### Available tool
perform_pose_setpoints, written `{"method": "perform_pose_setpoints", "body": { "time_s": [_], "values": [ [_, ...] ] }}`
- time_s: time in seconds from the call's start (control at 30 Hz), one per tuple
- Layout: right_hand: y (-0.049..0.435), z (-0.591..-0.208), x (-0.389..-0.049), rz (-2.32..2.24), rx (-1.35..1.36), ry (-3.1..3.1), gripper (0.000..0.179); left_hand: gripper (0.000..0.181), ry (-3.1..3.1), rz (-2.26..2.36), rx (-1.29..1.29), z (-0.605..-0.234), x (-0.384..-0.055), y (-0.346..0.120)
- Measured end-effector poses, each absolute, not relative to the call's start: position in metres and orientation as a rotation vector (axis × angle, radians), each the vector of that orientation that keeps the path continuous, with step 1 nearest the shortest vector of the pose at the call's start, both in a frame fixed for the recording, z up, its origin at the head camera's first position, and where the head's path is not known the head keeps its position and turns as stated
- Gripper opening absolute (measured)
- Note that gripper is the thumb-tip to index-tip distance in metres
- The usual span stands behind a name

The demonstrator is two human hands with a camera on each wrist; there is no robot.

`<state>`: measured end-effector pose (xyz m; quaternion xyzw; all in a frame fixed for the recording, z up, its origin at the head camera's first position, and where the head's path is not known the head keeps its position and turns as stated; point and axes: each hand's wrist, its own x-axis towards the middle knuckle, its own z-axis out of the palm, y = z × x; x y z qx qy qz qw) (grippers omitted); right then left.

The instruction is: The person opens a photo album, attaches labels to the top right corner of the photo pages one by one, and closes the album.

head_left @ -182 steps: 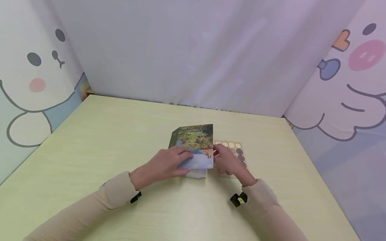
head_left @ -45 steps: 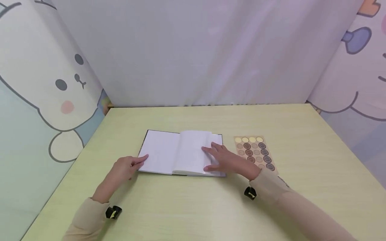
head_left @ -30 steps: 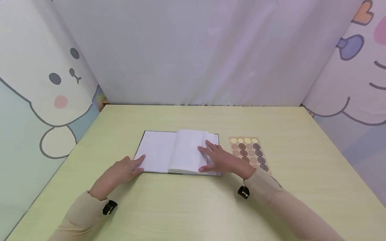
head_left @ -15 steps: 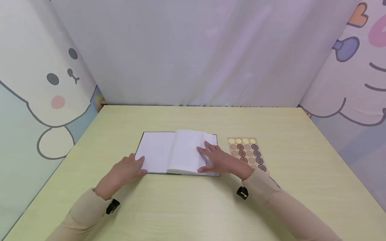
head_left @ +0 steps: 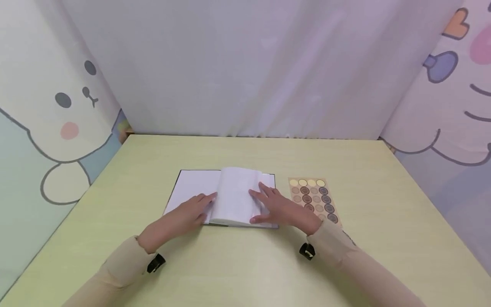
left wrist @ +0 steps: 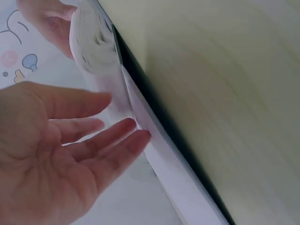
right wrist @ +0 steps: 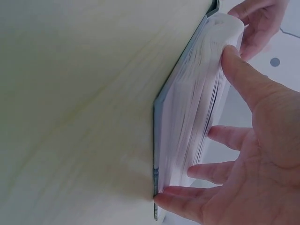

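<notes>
Has just moved the left hand (head_left: pixel 182 216) from the outer edge of the open, white, dark-rimmed book (head_left: pixel 195 184) to its white paper stack (head_left: pixel 238 184), fingers loose and nearly straight. Keeps the right hand (head_left: pixel 284 209) spread across from it. Likely ready for page work, with the book on the pale yellow-green surface (head_left: pixel 230 268). Shows many thin page edges (right wrist: pixel 197 105) from the right wrist, only the top page (head_left: pixel 235 200) from the head.

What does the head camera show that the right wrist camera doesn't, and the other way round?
Only the head view: the sheet of printed circles beside the open book, and the beige sleeves.
Only the right wrist view: the palm side of the right hand and the layered page edges close up.
Both: the open book, the right hand, the left hand and the table.
</notes>
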<state>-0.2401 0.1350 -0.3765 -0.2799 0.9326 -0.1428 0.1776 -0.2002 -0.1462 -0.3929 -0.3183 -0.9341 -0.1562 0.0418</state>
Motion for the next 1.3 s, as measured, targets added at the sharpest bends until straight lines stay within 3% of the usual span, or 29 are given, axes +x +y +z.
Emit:
{"method": "perform_pose_setpoints", "body": {
  "time_s": [0.13, 0.77, 1.03, 1.3],
  "values": [
    [0.136, -0.375, -0.24, -0.424, -0.791, 2.647, 0.084, 0.042, -2.917, -0.584, -0.938, -0.386, -0.205, -0.133],
    [0.129, -0.369, -0.243, -0.502, -0.94, 2.674, 0.079, 0.058, -3.142, -0.588, -0.797, -0.387, -0.213, -0.113],
    [0.129, -0.366, -0.241, -0.48, -1.008, 2.637, 0.067, 0.055, -3.125, -0.485, -0.853, -0.383, -0.214, -0.112],
    [0.12, -0.373, -0.24, -0.494, -0.92, 2.7, 0.071, 0.049, -3.115, -0.426, -0.898, -0.384, -0.215, -0.109]
  ]
}}
